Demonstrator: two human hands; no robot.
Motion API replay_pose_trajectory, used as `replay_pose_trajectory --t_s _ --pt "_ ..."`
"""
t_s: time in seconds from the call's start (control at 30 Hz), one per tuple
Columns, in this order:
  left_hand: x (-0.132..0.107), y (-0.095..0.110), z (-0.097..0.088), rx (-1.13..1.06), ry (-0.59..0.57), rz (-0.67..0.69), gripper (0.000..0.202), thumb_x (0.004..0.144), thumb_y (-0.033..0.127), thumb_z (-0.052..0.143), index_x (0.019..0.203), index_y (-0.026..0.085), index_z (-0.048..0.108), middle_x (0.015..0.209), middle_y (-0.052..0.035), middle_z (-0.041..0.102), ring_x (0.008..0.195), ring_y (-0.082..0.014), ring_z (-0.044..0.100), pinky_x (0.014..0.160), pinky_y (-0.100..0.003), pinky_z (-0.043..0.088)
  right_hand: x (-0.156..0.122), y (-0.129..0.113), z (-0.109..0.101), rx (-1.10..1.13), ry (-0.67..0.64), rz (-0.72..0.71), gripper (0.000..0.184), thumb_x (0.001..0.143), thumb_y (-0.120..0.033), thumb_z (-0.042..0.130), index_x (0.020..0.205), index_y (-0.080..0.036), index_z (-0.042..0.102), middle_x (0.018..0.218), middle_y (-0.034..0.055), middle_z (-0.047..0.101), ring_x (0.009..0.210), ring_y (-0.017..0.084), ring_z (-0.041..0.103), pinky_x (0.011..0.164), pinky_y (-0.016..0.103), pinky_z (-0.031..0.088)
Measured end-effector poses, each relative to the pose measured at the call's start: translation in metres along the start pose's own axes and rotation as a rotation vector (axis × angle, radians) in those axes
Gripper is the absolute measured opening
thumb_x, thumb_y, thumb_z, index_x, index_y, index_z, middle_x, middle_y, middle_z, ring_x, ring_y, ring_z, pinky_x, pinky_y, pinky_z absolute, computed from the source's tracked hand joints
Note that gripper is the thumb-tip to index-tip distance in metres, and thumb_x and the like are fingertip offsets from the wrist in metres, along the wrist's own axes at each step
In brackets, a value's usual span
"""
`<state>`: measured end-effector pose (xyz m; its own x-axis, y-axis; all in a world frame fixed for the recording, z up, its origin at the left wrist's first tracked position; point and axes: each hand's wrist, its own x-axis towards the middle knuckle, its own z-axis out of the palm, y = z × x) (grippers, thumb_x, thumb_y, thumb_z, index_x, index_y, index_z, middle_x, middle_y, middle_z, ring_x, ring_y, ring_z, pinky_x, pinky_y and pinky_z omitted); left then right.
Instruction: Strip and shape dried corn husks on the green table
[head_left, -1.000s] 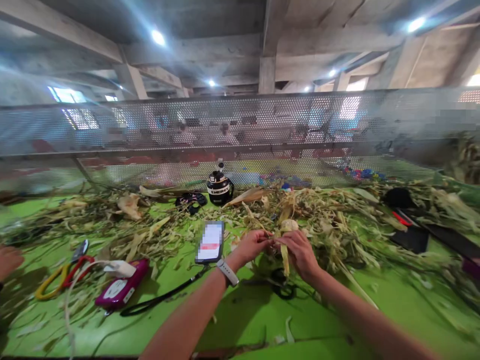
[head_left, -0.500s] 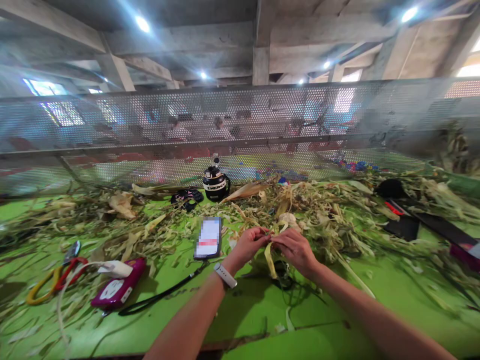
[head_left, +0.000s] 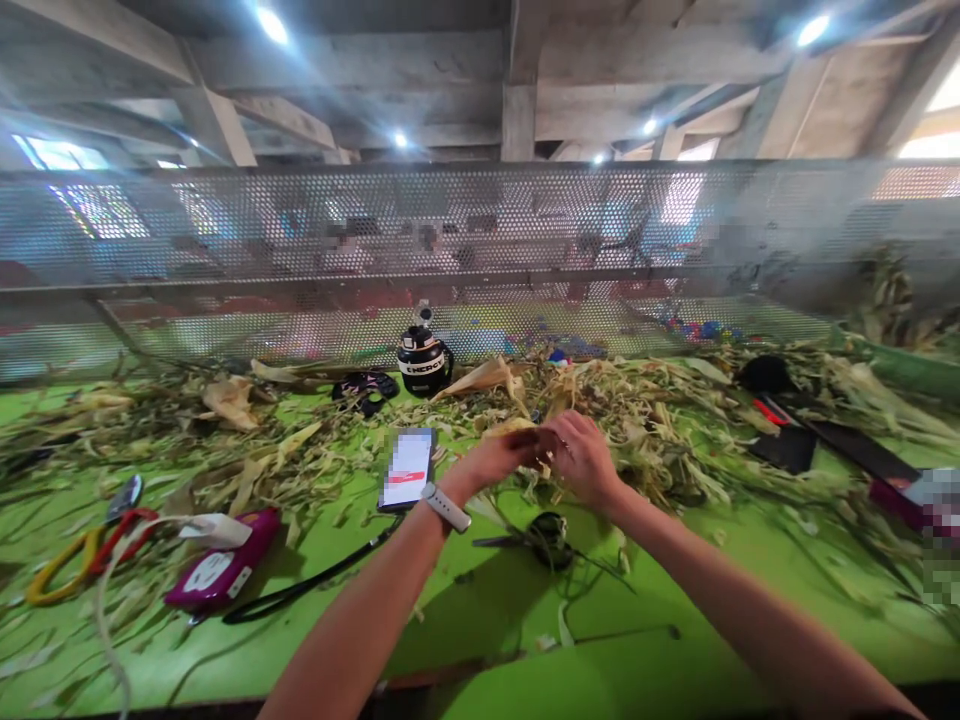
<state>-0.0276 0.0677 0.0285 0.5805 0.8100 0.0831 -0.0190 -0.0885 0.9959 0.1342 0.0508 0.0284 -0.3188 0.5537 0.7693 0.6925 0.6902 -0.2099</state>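
Observation:
My left hand (head_left: 495, 463) and my right hand (head_left: 589, 465) meet above the green table (head_left: 480, 600), in front of the heap of dry husks. A pale strip of corn husk (head_left: 514, 427) shows at the fingertips of my left hand, which are pressed together. The fingers of my right hand are curled in close beside them; what they pinch is hidden and blurred. Below both hands lies a dark green roll (head_left: 551, 538) with thin strands running out of it. My left wrist bears a pale watch band (head_left: 445, 508).
Loose corn husks (head_left: 645, 420) cover the table's back half. Left of my arm are a phone (head_left: 407, 468), a purple power bank (head_left: 225, 565) with a cable, and red-and-yellow scissors (head_left: 97, 550). A black jug (head_left: 424, 362) stands before a perforated metal screen (head_left: 480, 220).
Both hands have risen slightly, away from the dark roll, which now shows more fully. The husk strip that hung down between them no longer hangs there. The view has shifted a little.

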Motion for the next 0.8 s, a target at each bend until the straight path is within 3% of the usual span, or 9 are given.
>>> replay_pose_trajectory --t_s 0.2,0.4,0.6,0.7,0.8 --pt "0.008 0.010 -0.012 -0.050 0.058 0.070 0.033 0.065 0.038 0.071 0.086 0.014 0.064 0.082 -0.0047 0.065 0.072 -0.0140 0.059 0.073 -0.029 0.047 0.018 0.003 0.010 0.091 0.092 0.142 0.017 0.087 -0.021 0.045 0.080 -0.020 0.059 0.073 0.0035 0.057 0.069 0.016 0.053 0.063 0.025 0.042" --pt "0.007 0.010 -0.015 0.006 -0.008 0.012 0.021 0.072 0.031 0.065 0.086 0.017 0.062 0.079 -0.0038 0.064 0.072 -0.0148 0.059 0.072 -0.029 0.047 0.010 0.012 0.019 0.103 0.000 0.213 0.019 0.087 -0.024 0.042 0.078 -0.019 0.058 0.072 0.0044 0.060 0.067 0.016 0.054 0.063 0.026 0.040" --pt "0.005 -0.009 -0.002 -0.053 0.201 0.001 0.015 0.072 0.023 0.062 0.084 0.018 0.055 0.085 -0.0057 0.064 0.075 -0.0161 0.058 0.072 -0.031 0.047 0.002 0.017 0.034 0.126 -0.058 0.367 0.024 0.087 -0.033 0.040 0.071 -0.020 0.052 0.063 0.0009 0.056 0.055 0.014 0.049 0.055 0.024 0.034" --pt "-0.001 -0.019 0.008 -0.040 0.346 0.004 0.012 0.073 0.024 0.059 0.083 0.018 0.057 0.086 -0.0041 0.064 0.076 -0.0159 0.058 0.071 -0.029 0.046 -0.004 0.016 0.041 0.163 -0.095 0.400 0.021 0.087 -0.031 0.039 0.073 -0.021 0.050 0.066 0.0023 0.058 0.059 0.016 0.052 0.055 0.025 0.035" --pt "-0.004 -0.023 0.014 -0.047 0.395 0.034 0.017 0.077 0.031 0.056 0.088 0.019 0.059 0.089 -0.0034 0.064 0.082 -0.0164 0.058 0.073 -0.027 0.046 -0.006 0.015 0.041 0.208 -0.077 0.437 0.018 0.086 -0.031 0.038 0.075 -0.021 0.049 0.068 0.0031 0.058 0.060 0.016 0.052 0.056 0.026 0.037"
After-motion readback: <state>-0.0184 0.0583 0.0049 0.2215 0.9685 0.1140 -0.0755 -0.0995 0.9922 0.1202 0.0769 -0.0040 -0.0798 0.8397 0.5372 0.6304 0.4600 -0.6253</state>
